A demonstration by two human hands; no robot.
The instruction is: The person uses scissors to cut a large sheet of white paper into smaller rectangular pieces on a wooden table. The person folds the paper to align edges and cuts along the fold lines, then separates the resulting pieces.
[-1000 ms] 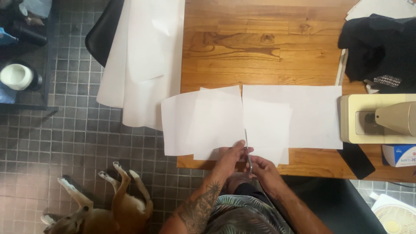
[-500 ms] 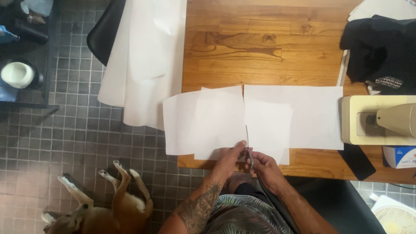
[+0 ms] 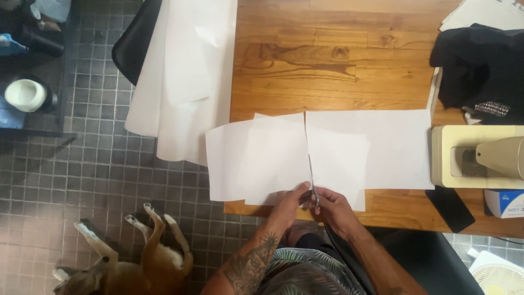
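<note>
Wooden table (image 3: 327, 60); hands (image 3: 314, 205) around scissors (image 3: 313, 183)

A single head-worn camera looks almost straight down from well above, taking in the wooden desk (image 3: 338, 60), its near edge, and tiled floor (image 3: 82, 180) at left.

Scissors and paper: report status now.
Right hand grips scissors, blades in the white paper. Left hand steadies the sheet's near edge. Cut line unobstructed.
</note>
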